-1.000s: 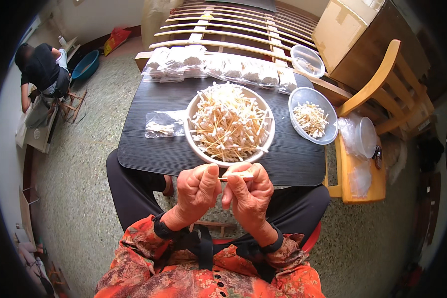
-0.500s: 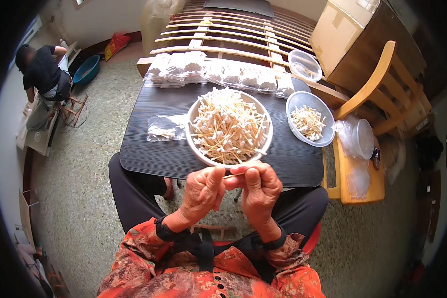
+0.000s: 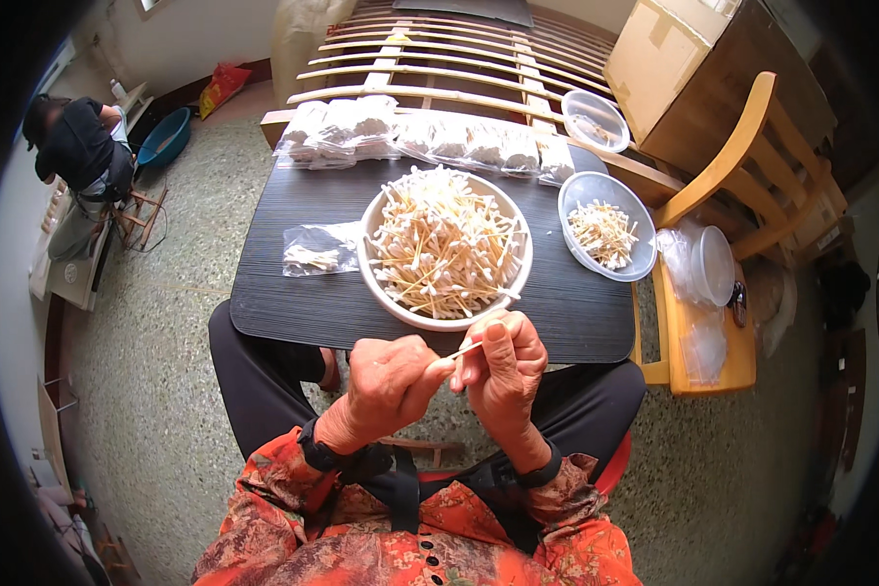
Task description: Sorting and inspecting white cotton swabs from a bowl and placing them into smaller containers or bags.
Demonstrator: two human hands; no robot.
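Note:
Just in front of the table's near edge, my left hand (image 3: 386, 386) and my right hand (image 3: 506, 369) face each other in a pinch. Between their fingertips runs one thin cotton swab (image 3: 467, 350), tilted up to the right; my fingers hide its ends. Beyond them a white bowl (image 3: 373, 285) stands on the black table (image 3: 293, 306), heaped with cotton swabs (image 3: 444, 239). Left of the bowl lies a small clear bag (image 3: 320, 249) with a few swabs. A translucent bowl (image 3: 645, 262) at the right holds a smaller pile of swabs.
Filled clear bags (image 3: 459, 146) line the table's far edge, before a slatted wooden frame (image 3: 430, 73). At right are a wooden chair (image 3: 723, 361) holding plastic tubs and bags, and a cardboard box (image 3: 654, 59). Far left, another person (image 3: 88, 146) sits near a blue basin (image 3: 166, 139).
My left hand has shifted slightly left and down and turned, its fingers now pointing right. More of the swab shows between my hands. The view has shifted a little.

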